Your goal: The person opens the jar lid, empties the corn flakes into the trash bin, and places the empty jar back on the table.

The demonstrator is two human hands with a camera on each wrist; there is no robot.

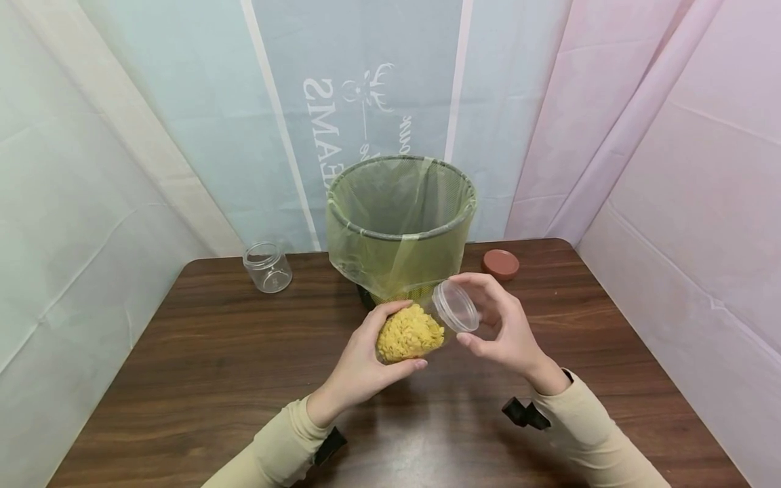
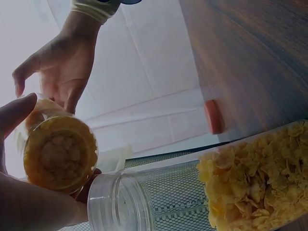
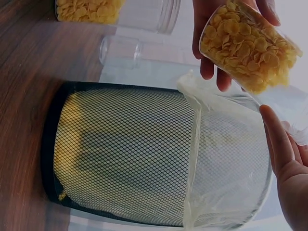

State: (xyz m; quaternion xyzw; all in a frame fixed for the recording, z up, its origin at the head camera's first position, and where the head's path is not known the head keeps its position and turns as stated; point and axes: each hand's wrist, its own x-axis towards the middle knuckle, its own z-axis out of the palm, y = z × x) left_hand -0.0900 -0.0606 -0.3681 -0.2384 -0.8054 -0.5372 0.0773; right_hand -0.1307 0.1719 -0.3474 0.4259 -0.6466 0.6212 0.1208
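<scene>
"Both hands are on one jar [image 2: 60,154], right?"

"Yes. Left hand [image 1: 360,366] grasps its body, thumb along the near side, fingers round the far side. Right hand [image 1: 506,332] curls its fingers and thumb about the clear rim [image 1: 456,305] at the other end, leaving a gap to the palm."

"And the arms?"

"They reach in from either side, angled toward each other, in pale sleeves [image 1: 268,444]."

"Where is the jar itself?"

"Held off the table [image 1: 244,386], in front of the basket [image 3: 130,154]. It's tilted, rim toward the right hand, and the left wrist view looks onto its round base."

"What's inside?"

"Yellow flakes [image 1: 410,333], packed against the base and filling most of it, with a clear stretch near the rim. They're thin, crinkled pieces, some deeper gold."

"Is the rim part of that jar, or a separate piece?"

"I can't tell."

"Other containers?"

"Second jar [image 2: 175,192]: upright, flakes in its lower part, clear above. Third jar [image 1: 268,268]: see-through, at the back left of the table. Basket's dark mesh, upright, with a pale yellow bag [image 1: 396,261] folded over its top edge."

"Any lid?"

"One red lid [image 1: 500,264], lying right of the basket."
</scene>
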